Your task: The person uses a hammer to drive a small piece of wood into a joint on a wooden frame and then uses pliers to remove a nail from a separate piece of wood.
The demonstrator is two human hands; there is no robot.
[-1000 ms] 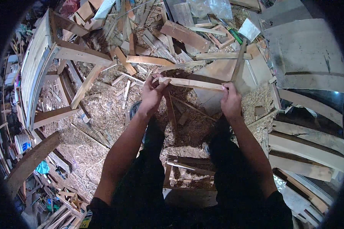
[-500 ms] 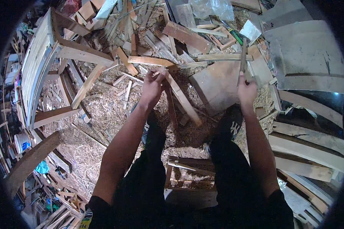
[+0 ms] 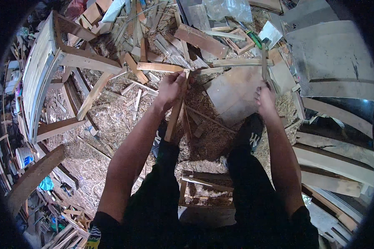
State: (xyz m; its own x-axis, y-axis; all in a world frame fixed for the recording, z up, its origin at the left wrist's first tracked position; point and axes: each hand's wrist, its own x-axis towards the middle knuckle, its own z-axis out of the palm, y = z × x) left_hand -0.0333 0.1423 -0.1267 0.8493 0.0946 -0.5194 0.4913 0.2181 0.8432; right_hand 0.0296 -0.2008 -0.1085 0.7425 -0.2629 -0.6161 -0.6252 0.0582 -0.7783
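My left hand (image 3: 173,90) is closed round the upper end of a narrow wooden strip (image 3: 175,122), whose lower end slants down toward my left shoe. Behind that strip a darker stick (image 3: 186,124) stands out below the hand. In my right hand (image 3: 265,98), with its fingers curled, is a long, narrow, dark tool (image 3: 264,62) pointing away from me; its exact kind is unclear. Beyond my left hand lies a pale wooden piece (image 3: 160,67). A flat brown board (image 3: 232,93) rests on the ground between the two hands.
Wood shavings (image 3: 99,155) cover the ground round my shoes. A wooden frame (image 3: 91,60) stands at the left, and stacked curved boards (image 3: 336,162) are at the right. Offcuts (image 3: 199,40) lie heaped at the far side. A small wooden frame (image 3: 205,205) sits between my legs.
The wooden strip in my left hand has turned, its lower end swinging from right to left. My left hand has moved slightly right; the right hand has dropped a little, still holding the tool.
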